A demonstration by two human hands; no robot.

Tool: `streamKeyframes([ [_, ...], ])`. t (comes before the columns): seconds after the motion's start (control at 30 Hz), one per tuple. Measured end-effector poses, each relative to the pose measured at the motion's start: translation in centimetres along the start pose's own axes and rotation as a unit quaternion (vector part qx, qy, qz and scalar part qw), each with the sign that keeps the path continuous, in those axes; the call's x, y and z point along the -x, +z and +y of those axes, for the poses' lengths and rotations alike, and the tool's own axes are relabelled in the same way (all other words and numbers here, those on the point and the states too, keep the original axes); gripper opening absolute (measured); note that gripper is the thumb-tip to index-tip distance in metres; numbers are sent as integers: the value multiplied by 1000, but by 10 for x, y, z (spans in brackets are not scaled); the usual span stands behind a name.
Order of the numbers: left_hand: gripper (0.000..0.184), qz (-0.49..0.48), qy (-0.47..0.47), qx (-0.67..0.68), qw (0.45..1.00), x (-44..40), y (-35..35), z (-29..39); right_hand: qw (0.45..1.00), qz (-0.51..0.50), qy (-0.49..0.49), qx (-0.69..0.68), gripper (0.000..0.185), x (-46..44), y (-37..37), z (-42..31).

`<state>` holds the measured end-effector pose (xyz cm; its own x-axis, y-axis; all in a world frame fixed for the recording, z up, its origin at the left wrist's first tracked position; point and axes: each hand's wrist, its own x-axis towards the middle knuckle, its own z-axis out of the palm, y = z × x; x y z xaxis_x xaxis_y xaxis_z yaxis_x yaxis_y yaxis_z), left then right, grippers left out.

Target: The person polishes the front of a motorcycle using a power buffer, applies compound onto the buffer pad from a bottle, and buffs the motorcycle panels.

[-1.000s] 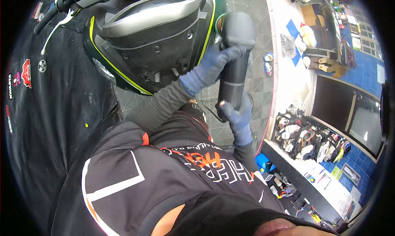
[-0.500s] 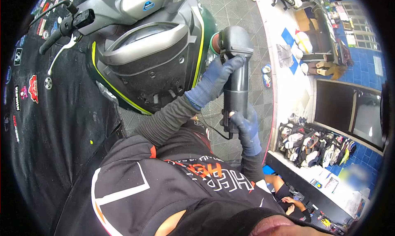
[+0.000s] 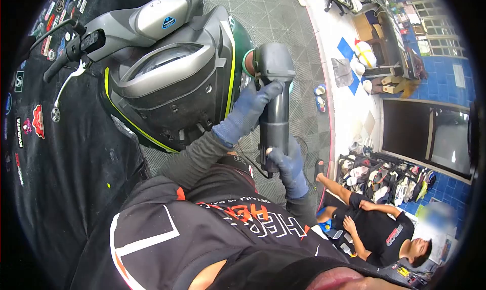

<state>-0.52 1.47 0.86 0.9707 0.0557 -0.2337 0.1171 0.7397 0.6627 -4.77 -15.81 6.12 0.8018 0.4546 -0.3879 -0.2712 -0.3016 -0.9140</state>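
Observation:
With both gloved hands I hold a black electric polisher (image 3: 276, 105) beside a scooter's front. My left hand (image 3: 248, 108), in a blue knit glove, is closed around the tool near its head. My right hand (image 3: 292, 168) grips the rear body, its thumb on the near side. The round reddish-brown pad (image 3: 248, 63) meets the edge of the dark green side panel (image 3: 243, 43); whether it presses there I cannot tell. A cord (image 3: 249, 161) trails from the rear end. The scooter's grey-and-black front (image 3: 174, 80) has lime-yellow trim.
The handlebar grip (image 3: 62, 67) and brake lever (image 3: 68, 86) stick out at upper left. A black stickered cover (image 3: 66, 173) hangs on the left. Grey floor tiles (image 3: 253, 11) lie around the scooter. A seated person (image 3: 387, 229) is at lower right, near a crowded shoe rack (image 3: 385, 176).
The view has shifted, so the scooter and polisher appear further left and lower. The seated person on the right shows more fully. Both hands keep their hold on the polisher.

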Motion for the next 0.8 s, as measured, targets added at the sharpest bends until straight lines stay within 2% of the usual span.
streamKeyframes([
  [0.07, 51, -3, 17, 14, 1000, 10, 5, -3, 1000, -10, 13, 17, 57, 12, -2, 3],
  [0.13, 52, 38, 91, -43, 994, 20, 11, -3, 1000, -2, 3, 15, 56, 16, 2, 9],
  [0.17, 52, 20, 102, -41, 994, 20, 12, 2, 1000, 7, -6, 11, 56, 18, 3, 14],
  [0.27, 50, 3, 60, -77, 995, 3, 2, 12, 998, -19, 16, -52, 56, -7, -2, 44],
  [0.3, 47, 9, 101, -106, 989, -7, 1, 14, 999, -21, -13, -45, 55, -20, -4, 48],
  [0.4, 43, 49, 76, -140, 986, -12, 6, 30, 993, -42, -15, -110, 55, -33, 1, 30],
  [0.47, 43, 15, 97, -142, 985, -5, 4, 26, 994, -40, -24, -96, 58, -29, -3, 38],
  [0.53, 45, 19, 113, -184, 976, 5, -3, 10, 999, -36, -9, -16, 63, -12, -1, 41],
  [0.57, 45, 12, 140, -203, 969, 13, -2, 5, 997, -24, -65, -26, 66, -4, 5, 42],
  [0.6, 45, 7, 142, -207, 968, 14, -3, 4, 997, -21, -70, -28, 66, -1, 8, 41],
  [0.67, 46, 7, 96, -159, 983, 16, -13, -6, 997, -21, -60, -49, 56, 7, 15, 31],
  [0.73, 46, -26, 84, -146, 985, -5, -30, -6, 998, -18, -41, -41, 59, 1, 15, 10],
  [0.8, 50, -19, 71, -51, 996, -14, -16, 20, 999, -44, 4, -28, 65, -19, 7, -6],
])
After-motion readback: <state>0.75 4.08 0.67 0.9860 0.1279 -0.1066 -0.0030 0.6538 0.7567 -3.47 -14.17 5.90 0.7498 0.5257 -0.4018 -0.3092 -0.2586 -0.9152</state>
